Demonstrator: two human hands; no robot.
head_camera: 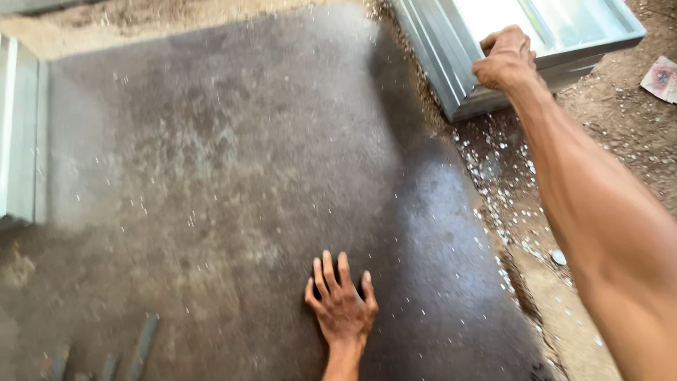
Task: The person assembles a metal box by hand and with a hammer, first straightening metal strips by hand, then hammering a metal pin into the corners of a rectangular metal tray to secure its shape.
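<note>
At 1 o'clock, the right hand (pixel 505 58) clenches the metal frame's (pixel 451 63) rim; it looks stiff, heavy, sharp-edged. At 6 o'clock, the left hand (pixel 343 305) lies flat, released, on the rusty steel sheet (pixel 233 176).

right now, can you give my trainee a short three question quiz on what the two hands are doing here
1. True or false: the left hand lies flat, fingers spread, on the dark floor mat.
2. What does the right hand grip? A) a hammer B) the edge of the metal frame C) a paper scrap
3. What lies scattered on the dirt beside the mat's right edge?

Key: 1 true; 2 B; 3 small pale chips.
</note>
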